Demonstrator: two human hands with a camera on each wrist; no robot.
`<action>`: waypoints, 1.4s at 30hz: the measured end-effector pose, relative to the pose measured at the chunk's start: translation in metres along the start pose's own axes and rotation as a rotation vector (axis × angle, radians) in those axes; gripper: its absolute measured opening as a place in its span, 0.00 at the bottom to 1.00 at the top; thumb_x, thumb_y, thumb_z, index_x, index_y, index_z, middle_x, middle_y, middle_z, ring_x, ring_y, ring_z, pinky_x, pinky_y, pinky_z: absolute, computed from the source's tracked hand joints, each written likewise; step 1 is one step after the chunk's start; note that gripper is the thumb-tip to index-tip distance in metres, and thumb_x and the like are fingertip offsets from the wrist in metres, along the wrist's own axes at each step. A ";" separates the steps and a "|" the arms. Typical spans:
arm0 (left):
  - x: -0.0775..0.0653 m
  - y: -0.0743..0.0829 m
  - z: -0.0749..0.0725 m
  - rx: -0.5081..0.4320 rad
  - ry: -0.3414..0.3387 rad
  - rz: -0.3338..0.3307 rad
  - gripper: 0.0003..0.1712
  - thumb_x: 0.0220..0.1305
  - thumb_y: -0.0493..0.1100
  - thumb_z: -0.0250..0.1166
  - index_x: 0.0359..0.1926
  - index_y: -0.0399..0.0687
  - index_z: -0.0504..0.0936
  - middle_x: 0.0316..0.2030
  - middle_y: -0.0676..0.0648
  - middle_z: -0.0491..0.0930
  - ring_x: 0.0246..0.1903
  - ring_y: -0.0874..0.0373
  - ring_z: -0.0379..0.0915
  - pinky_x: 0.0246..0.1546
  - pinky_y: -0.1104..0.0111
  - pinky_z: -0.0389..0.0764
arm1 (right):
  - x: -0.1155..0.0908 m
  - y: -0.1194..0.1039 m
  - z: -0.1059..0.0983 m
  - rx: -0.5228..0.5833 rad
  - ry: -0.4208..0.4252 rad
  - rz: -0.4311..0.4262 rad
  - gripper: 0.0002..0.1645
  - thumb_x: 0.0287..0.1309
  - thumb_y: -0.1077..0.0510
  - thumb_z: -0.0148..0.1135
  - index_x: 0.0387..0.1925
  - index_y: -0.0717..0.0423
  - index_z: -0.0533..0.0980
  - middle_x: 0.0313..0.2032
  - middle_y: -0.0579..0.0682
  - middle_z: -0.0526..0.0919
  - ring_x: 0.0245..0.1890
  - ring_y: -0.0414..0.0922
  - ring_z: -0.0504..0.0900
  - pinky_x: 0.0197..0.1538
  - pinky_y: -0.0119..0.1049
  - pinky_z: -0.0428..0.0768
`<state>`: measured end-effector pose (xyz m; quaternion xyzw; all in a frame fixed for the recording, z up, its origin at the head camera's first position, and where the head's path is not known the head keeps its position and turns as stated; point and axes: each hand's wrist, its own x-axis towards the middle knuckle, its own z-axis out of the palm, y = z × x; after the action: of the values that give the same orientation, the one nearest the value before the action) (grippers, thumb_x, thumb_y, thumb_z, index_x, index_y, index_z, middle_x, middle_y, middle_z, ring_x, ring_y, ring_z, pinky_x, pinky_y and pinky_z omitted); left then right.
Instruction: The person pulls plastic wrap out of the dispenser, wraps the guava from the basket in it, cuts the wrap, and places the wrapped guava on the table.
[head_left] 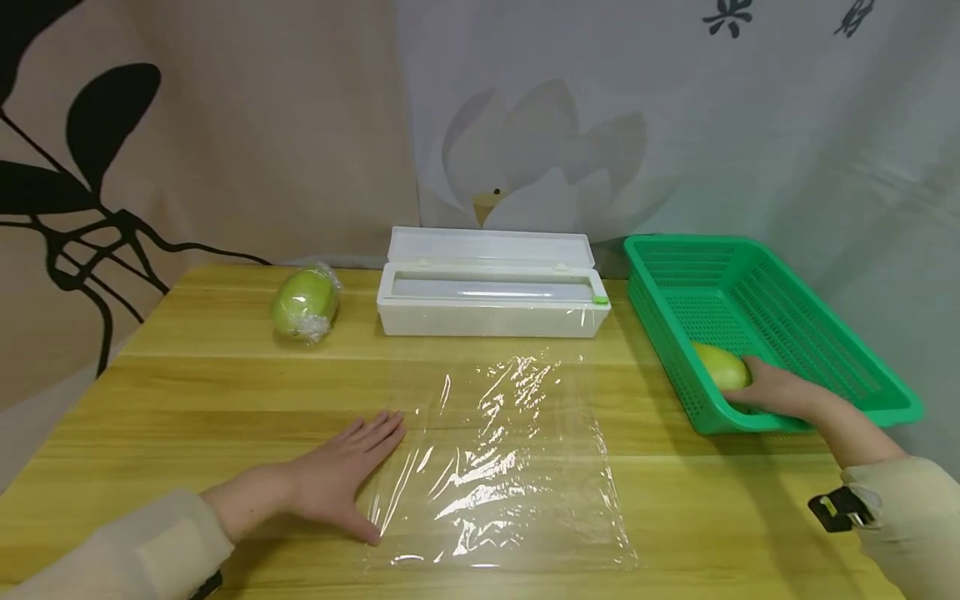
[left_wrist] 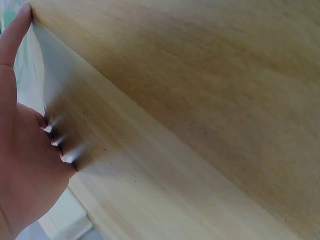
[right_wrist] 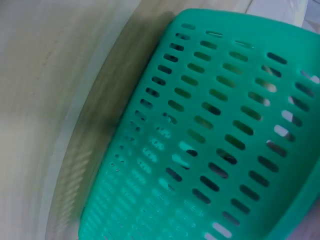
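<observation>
My left hand (head_left: 337, 475) lies flat with spread fingers at the left edge of a sheet of clear plastic wrap (head_left: 495, 467) on the table. The left wrist view shows the thumb and the side of this hand against the wood. At the right, my right hand (head_left: 783, 392) reaches over the near rim of a green basket (head_left: 667, 350) and grips a yellow-green fruit (head_left: 718, 365) inside it. The right wrist view shows mainly the slotted basket wall (right_wrist: 215, 22), which hides most of the fruit and fingers.
Behind the sheet stands a white plastic wrap dispenser (head_left: 491, 321) with its lid raised and a small green piece at its right end. A green fruit wrapped in film (head_left: 303, 302) sits at the back left of the wooden table (head_left: 187, 383). A printed curtain (head_left: 300, 125) hangs behind.
</observation>
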<state>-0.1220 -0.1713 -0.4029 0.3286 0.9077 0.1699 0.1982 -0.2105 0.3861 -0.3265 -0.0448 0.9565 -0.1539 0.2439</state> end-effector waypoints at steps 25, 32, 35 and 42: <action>0.000 0.001 -0.001 -0.022 0.011 0.027 0.73 0.38 0.76 0.65 0.72 0.36 0.43 0.73 0.36 0.40 0.72 0.38 0.35 0.68 0.42 0.43 | -0.012 -0.001 -0.015 0.462 0.314 -0.036 0.52 0.65 0.47 0.50 0.71 0.65 0.30 0.63 0.72 0.49 0.36 0.21 0.66 0.35 0.19 0.75; 0.000 -0.001 0.001 -0.036 0.010 0.005 0.73 0.37 0.75 0.66 0.72 0.38 0.44 0.73 0.39 0.39 0.72 0.41 0.33 0.69 0.46 0.40 | -0.016 -0.006 -0.023 0.592 0.334 -0.138 0.44 0.67 0.52 0.49 0.73 0.43 0.35 0.49 0.32 0.57 0.41 0.23 0.68 0.39 0.15 0.73; 0.000 -0.001 0.001 -0.048 0.005 -0.008 0.73 0.36 0.75 0.67 0.72 0.39 0.43 0.74 0.40 0.38 0.73 0.43 0.31 0.69 0.47 0.39 | -0.017 -0.010 -0.026 0.599 0.337 -0.166 0.42 0.67 0.53 0.49 0.73 0.40 0.37 0.48 0.29 0.56 0.42 0.24 0.68 0.40 0.16 0.74; 0.001 -0.001 0.002 -0.004 0.025 0.032 0.73 0.37 0.76 0.65 0.72 0.36 0.44 0.73 0.36 0.41 0.71 0.38 0.36 0.68 0.43 0.43 | -0.021 -0.027 -0.028 0.604 0.312 -0.228 0.40 0.67 0.55 0.48 0.72 0.39 0.40 0.50 0.31 0.58 0.44 0.27 0.69 0.40 0.18 0.74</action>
<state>-0.1219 -0.1714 -0.4057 0.3404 0.9044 0.1788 0.1850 -0.2055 0.3716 -0.2853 -0.0532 0.8824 -0.4608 0.0783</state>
